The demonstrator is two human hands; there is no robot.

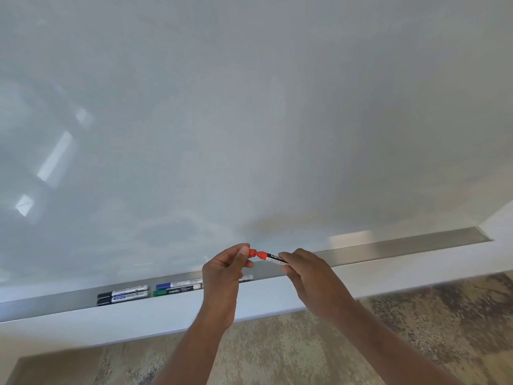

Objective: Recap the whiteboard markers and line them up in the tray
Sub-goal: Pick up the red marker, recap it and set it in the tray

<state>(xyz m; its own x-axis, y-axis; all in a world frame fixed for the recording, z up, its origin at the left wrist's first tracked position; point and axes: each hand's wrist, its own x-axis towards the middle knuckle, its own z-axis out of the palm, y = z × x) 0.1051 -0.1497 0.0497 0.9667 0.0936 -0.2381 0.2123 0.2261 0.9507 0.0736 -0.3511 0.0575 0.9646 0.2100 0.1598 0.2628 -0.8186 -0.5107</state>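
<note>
Landmark: the metal tray (pixel 402 244) running along the bottom edge of the whiteboard (pixel 249 107).

At the tray's left part, two black markers (pixel 122 295) lie side by side, caps on, caps pointing left. Just right of them a blue marker (pixel 177 283) and a green marker (pixel 176 290) lie the same way, also capped. All four are parallel to the tray's length, so this part of the line-up looks done. Another marker's end (pixel 246 278) shows in the tray just right of the left wrist; most of it is hidden, cap state unknown.

Above the tray's middle, the left hand (pixel 224 273) pinches a red cap (pixel 252 252) between thumb and fingers, other fingers curled. The cap meets the red end of the red marker (pixel 273 258); whether it is fully seated I cannot tell.

The right hand (pixel 308 276) is closed around the marker's barrel, holding it roughly level and aimed at the cap, likely so both parts share one axis for the push.

Right of the hands the tray holds nothing visible. Judgement: recapping step under way; placing this marker in the tray is not yet done.
</note>
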